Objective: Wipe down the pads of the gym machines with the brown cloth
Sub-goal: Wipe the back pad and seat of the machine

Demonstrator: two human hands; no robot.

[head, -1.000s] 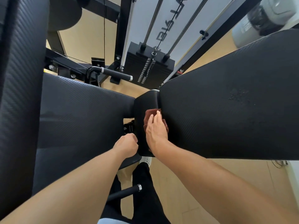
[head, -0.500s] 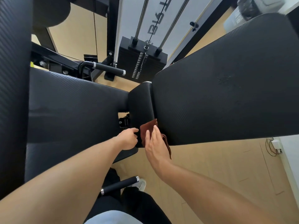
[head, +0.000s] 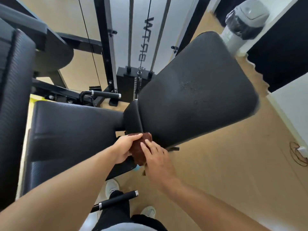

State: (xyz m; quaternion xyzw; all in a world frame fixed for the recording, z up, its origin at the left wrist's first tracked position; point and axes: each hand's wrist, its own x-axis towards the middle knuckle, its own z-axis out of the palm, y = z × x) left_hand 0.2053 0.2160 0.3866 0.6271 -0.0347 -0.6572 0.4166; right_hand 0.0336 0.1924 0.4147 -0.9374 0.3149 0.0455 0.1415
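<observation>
The brown cloth sits bunched at the near, narrow end of the right pad, just below the small black bolster that joins that pad to the seat pad. Both hands meet on the cloth. The left hand comes in from the seat-pad side and grips it, thumb laid along its top edge and fingers curled beneath. The right hand lies on the cloth's other side with fingers straight and slightly spread, fingertips pressing the fabric close to the right pad's lower edge. The cloth touches the bolster's near end; whether it touches the right pad itself cannot be told. The right pad is wide and black, with a patch of faint specks on its surface, well away from the cloth. Beyond the bolster stands the weight stack with its guide rods and cable, and left of that a black handle with a silver collar. Another handle lies nearer than the cloth, above the person's dark trousers and white shoes. A grey bin with a black liner stands past the far end of the right pad, and a coiled cord lies on the tan floor well to the right of the cloth.
</observation>
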